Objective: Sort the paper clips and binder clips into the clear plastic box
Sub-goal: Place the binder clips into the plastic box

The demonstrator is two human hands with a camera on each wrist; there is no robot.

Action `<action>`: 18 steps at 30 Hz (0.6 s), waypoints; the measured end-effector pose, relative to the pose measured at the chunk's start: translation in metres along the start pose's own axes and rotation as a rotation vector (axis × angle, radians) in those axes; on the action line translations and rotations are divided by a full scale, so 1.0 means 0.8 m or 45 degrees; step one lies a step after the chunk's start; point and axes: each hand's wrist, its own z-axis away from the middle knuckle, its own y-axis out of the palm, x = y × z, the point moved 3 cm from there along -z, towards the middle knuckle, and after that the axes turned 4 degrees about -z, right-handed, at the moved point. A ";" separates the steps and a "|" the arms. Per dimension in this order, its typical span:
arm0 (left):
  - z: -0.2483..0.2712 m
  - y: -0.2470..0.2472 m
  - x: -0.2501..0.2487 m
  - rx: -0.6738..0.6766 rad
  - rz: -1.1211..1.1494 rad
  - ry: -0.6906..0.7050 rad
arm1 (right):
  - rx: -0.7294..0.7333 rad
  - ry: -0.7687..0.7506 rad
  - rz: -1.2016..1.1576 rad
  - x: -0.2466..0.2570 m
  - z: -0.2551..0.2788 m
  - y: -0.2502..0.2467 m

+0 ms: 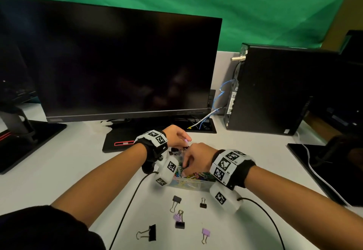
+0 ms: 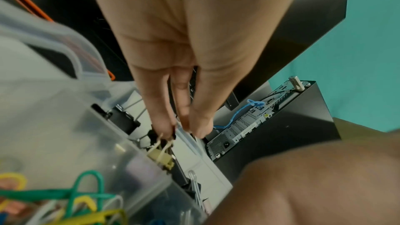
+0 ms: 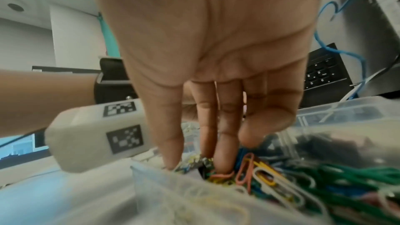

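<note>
Two bare hands work over a clear plastic box [image 1: 188, 185] that sits on a white worktop [image 1: 78, 171], in front of a dark monitor [image 1: 121, 63] and beside a black computer tower [image 1: 275, 90].

The left hand [image 1: 175, 134] hovers over the far compartment of the box, its thumb and fingertips [image 2: 166, 131] pinched on the wire handles of a small binder clip [image 2: 161, 157], which hangs just above other black binder clips already lying there. The clip looks lilac from the head view and pale from the wrist view, so its colour is uncertain.

The right hand [image 1: 196, 158] reaches down into the near compartment, its fingers [image 3: 225, 153] extended and pressed into a heap of coloured paper clips [image 3: 281, 180]. Whether it holds any clip cannot be told.

Six binder clips lie loose on the worktop in front of the box: four black [image 1: 176, 202] and two lilac [image 1: 205, 235]. Sorting appears partly done.

Risks, as a judgement: the two hands are close together over a small box, so one could knock the other and drop the held clip into the paper-clip side. The right hand's push could also shift the light box or spill tangled paper clips over its low wall.
</note>
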 end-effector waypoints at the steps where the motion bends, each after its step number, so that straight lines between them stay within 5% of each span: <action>1: 0.000 0.000 -0.001 0.017 -0.004 0.007 | -0.007 0.008 0.012 0.000 -0.002 0.003; 5: 0.002 -0.003 0.000 0.107 -0.081 0.038 | -0.018 -0.002 -0.013 -0.002 -0.006 0.009; 11: 0.019 -0.017 -0.005 0.009 -0.274 0.149 | -0.045 -0.051 -0.120 -0.002 -0.005 0.011; 18: 0.075 -0.029 -0.005 -0.053 -0.390 0.243 | -0.219 0.128 -0.328 -0.041 0.001 -0.031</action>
